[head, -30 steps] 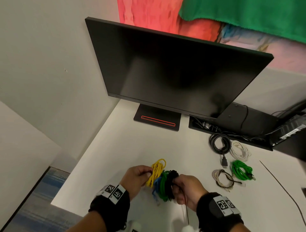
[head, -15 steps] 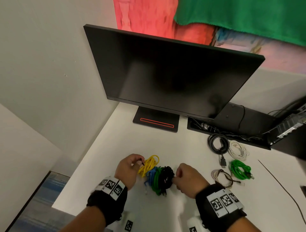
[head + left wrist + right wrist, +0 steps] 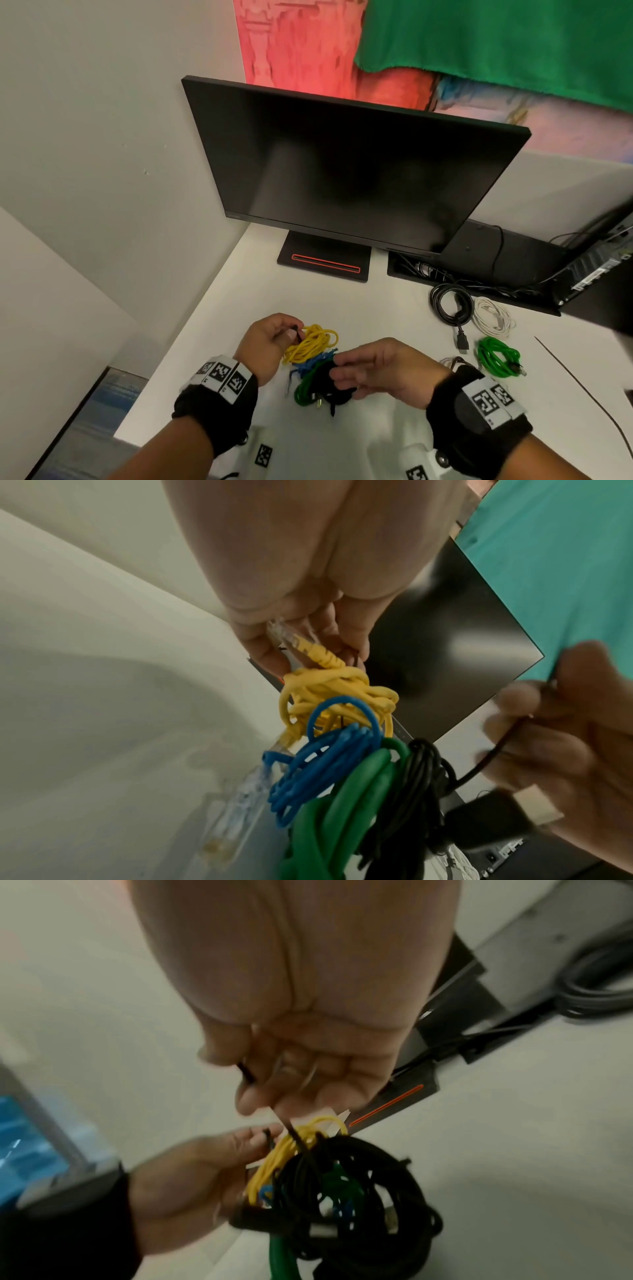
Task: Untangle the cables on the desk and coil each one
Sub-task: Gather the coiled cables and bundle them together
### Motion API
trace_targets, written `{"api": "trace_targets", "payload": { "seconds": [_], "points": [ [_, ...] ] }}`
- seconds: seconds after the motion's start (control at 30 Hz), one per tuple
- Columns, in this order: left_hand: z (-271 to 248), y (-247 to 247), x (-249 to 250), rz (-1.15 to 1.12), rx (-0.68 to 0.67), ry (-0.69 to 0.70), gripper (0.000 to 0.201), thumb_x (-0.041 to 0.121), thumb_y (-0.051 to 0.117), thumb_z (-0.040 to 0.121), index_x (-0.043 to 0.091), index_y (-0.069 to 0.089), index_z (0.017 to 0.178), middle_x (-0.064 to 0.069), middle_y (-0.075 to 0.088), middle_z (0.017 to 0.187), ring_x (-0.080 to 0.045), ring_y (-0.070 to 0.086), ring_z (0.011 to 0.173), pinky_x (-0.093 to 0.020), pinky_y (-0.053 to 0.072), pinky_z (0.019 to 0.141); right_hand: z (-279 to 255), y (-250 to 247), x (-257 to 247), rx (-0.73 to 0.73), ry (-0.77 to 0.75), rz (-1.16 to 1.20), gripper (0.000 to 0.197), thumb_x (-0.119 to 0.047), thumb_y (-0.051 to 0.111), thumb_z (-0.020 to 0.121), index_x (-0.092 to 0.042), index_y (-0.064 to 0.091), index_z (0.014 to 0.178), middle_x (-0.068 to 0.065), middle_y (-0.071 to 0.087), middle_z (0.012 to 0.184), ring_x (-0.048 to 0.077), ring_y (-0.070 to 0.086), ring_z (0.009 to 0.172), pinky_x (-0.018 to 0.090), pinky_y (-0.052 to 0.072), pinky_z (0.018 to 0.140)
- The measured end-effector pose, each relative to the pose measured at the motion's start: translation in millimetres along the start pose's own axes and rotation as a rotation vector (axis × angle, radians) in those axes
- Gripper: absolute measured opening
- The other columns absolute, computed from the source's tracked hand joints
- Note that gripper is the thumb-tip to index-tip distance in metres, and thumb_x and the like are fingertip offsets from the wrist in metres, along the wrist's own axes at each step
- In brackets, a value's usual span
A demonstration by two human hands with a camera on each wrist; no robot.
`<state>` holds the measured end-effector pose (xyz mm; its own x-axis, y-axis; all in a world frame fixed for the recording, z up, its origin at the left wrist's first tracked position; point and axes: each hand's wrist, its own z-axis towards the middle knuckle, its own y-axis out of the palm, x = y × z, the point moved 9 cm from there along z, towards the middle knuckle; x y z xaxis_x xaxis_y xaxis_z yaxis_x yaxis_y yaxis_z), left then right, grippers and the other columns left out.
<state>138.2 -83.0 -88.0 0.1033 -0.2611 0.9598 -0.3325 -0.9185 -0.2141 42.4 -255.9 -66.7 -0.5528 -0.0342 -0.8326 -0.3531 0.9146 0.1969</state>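
yellow cable (image 3: 311, 342), blue cable (image 3: 325, 761), white desk (image 3: 376, 308)

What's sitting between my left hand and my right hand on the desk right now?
In the head view, the tangled bundle lies between the left hand and right hand: yellow cable, blue cable, green cable, black cable.

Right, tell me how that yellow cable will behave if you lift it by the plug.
The yellow cable looks floppy: its loops sag unevenly below the left hand. It is knotted into the blue cable, so lifting probably drags that along. It seems light, since the fingers merely pinch its plug.
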Motion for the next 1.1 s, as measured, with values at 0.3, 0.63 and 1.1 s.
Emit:
{"api": "trace_targets", "payload": {
  "seconds": [0.3, 0.63, 1.1],
  "points": [
    [-3, -1, -8, -0.095, 0.069, -0.092, 0.025, -0.006, 0.052, 0.094, 0.012, 0.07, 0.093, -0.004, 0.074, 0.079, -0.017, 0.069, 0.077, -0.018, 0.055, 0.073, 25, -2, -40, 0.576, -0.345, -0.444, 0.023, -0.026, 0.057, 0.098, -0.037, 0.062, 0.117, -0.007, 0.065, 0.078, 0.004, 0.062, 0.076, 0.021, 0.05, 0.075],
    [-11, -1, -7, -0.205, 0.087, -0.179, 0.017, 0.0, 0.048, 0.098, 0.003, 0.065, 0.098, -0.008, 0.07, 0.085, -0.012, 0.061, 0.074, -0.026, 0.052, 0.075, 35, 19, -59, 0.61, -0.455, -0.703, 0.027, -0.013, 0.051, 0.092, -0.022, 0.072, 0.107, -0.008, 0.069, 0.101, 0.007, 0.06, 0.092, 0.017, 0.047, 0.084],
    [-7, -2, -4, -0.258, 0.087, -0.166, 0.022, -0.002, 0.048, 0.097, 0.008, 0.067, 0.092, 0.001, 0.072, 0.075, -0.004, 0.066, 0.067, -0.02, 0.053, 0.066, 45, 22, -62, 0.653, -0.377, -0.795, 0.022, -0.033, 0.053, 0.097, -0.023, 0.073, 0.1, -0.005, 0.071, 0.096, 0.014, 0.063, 0.087, 0.035, 0.054, 0.081]
  ]
}}
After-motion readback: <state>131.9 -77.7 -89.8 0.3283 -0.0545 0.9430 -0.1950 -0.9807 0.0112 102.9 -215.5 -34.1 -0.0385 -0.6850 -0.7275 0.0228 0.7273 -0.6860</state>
